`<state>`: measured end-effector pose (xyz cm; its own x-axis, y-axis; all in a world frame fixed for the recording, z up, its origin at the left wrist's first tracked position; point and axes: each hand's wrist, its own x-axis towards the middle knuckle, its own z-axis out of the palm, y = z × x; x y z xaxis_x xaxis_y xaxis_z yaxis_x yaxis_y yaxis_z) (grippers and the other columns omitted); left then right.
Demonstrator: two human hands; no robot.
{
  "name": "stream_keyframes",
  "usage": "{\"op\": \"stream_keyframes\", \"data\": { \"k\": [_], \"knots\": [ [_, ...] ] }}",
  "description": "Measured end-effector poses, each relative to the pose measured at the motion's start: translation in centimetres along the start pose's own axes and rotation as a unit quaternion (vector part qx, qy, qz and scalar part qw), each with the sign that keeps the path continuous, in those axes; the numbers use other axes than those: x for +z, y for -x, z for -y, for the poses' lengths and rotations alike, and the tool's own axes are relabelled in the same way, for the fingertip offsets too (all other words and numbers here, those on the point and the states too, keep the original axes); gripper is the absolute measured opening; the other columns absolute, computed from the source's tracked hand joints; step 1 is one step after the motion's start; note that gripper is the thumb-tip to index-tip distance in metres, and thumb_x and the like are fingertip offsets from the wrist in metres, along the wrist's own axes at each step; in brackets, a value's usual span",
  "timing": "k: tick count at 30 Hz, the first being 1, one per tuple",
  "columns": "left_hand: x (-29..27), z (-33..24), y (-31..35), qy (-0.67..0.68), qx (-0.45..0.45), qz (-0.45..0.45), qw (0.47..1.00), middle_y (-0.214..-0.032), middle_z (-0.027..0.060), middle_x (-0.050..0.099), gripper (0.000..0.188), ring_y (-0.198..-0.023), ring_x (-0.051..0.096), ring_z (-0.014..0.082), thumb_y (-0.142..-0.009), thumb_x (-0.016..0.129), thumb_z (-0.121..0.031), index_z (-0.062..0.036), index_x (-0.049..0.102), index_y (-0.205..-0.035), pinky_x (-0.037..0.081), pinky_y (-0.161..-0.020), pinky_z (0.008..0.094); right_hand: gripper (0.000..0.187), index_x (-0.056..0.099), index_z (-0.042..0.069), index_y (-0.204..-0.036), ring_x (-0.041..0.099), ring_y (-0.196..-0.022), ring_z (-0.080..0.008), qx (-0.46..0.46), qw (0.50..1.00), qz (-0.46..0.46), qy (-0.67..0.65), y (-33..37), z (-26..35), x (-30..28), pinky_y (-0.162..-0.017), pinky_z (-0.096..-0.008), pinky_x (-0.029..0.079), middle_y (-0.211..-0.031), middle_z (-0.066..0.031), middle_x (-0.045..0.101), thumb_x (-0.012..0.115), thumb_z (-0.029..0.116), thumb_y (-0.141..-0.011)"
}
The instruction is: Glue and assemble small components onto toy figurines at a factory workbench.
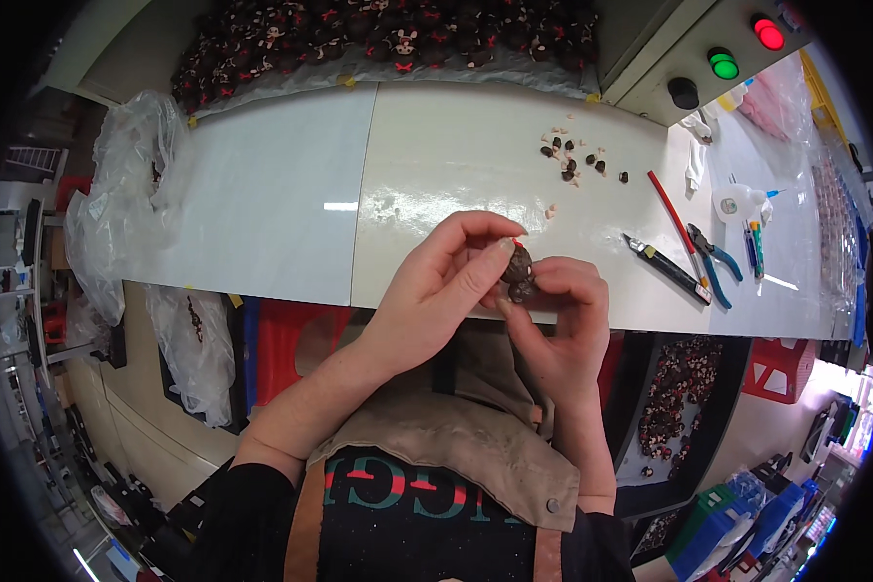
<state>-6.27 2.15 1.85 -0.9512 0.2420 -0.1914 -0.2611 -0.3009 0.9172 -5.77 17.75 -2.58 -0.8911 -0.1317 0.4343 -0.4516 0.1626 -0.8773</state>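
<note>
In front of my chest, at the table's near edge, I hold a small dark brown figurine (521,271) with a bit of red at its top. My left hand (446,281) pinches it from the left, thumb and fingers closed. From the right, my right hand (567,315) grips its lower part between thumb and fingertips. My fingers cover much of the figurine. Beyond my hands, several small dark brown pieces (569,165) and pale pink bits (551,210) lie scattered on the white tabletop (436,155).
Right of my hands lie a black utility knife (665,267), a red stick (671,211), blue-handled pliers (714,264) and a white bottle (732,203). Many dark figurines (398,41) fill the far side. Plastic bags (131,194) hang left; a dark tray (640,490) stands below right.
</note>
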Motion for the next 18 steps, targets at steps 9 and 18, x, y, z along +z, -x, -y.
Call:
{"op": "stream_keyframes", "data": {
  "k": [9, 18],
  "knots": [
    [-0.15, 0.21, -0.37, -0.054, -0.01, 0.001, 0.998, -0.1, 0.0021, 0.055, 0.027, -0.087, 0.053, 0.0061, -0.1, 0.039, -0.021, -0.0055, 0.05, -0.119, 0.047, -0.075, 0.0216, 0.039, 0.05, 0.003, -0.098, 0.058, -0.088, -0.0202, 0.02, 0.999, -0.007, -0.034, -0.23, 0.37, -0.32, -0.07, -0.0265, 0.054, -0.097, -0.0099, 0.056, 0.072, -0.008, -0.067],
    [0.02, 0.12, -0.22, -0.041, -0.004, 0.014, 0.999, -0.105, 0.0043, 0.057, 0.028, -0.096, 0.056, 0.009, -0.099, 0.041, -0.02, -0.0055, 0.049, -0.122, 0.048, -0.081, 0.0241, 0.044, 0.045, 0.002, -0.105, 0.056, -0.094, -0.0172, 0.014, 0.999, 0.034, -0.035, -0.02, 0.22, -0.79, -0.079, -0.0258, 0.052, -0.104, -0.0105, 0.047, 0.066, -0.015, -0.069]
  ]
}}
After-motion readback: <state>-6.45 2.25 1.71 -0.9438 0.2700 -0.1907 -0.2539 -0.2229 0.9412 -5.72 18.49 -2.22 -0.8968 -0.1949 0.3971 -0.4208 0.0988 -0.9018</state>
